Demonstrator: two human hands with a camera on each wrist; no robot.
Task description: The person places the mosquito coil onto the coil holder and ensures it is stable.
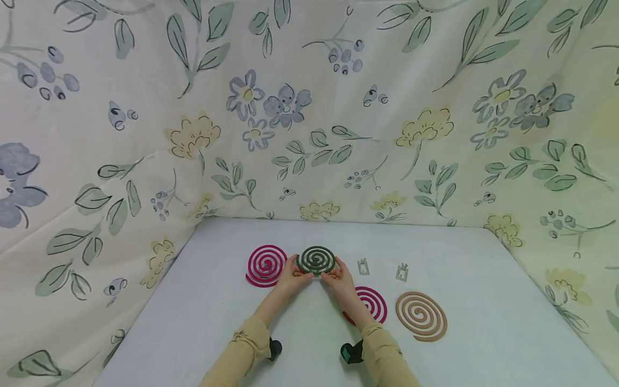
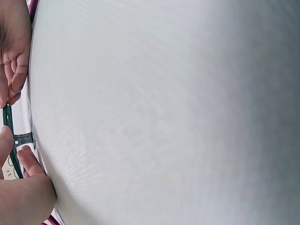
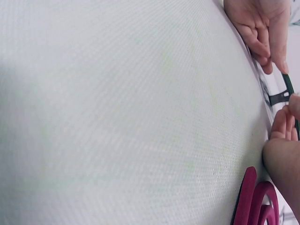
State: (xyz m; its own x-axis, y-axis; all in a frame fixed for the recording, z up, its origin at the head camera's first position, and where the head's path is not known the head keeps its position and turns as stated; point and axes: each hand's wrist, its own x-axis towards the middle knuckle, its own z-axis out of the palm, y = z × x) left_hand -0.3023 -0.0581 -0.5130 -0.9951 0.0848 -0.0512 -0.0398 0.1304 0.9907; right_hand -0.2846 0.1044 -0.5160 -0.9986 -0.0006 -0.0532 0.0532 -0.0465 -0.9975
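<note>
A dark green mosquito coil [image 1: 316, 260] is held between both hands, above a small metal stand [image 2: 23, 138] that touches its underside. My left hand [image 1: 292, 277] pinches its left edge, and my right hand [image 1: 340, 276] pinches the right edge. In the right wrist view the stand [image 3: 280, 97] is upright below the coil. To the left lies a magenta coil [image 1: 267, 248], with a metal stand at its middle. Another magenta coil [image 1: 379, 301] is partly hidden by my right forearm.
A tan coil [image 1: 422, 317] lies on the white table [image 1: 193, 322] at the right. Two flat metal stands, one nearer [image 1: 363, 266] and one farther right [image 1: 402, 272], lie beyond the right hand. A floral cloth [image 1: 314, 161] rises behind the table.
</note>
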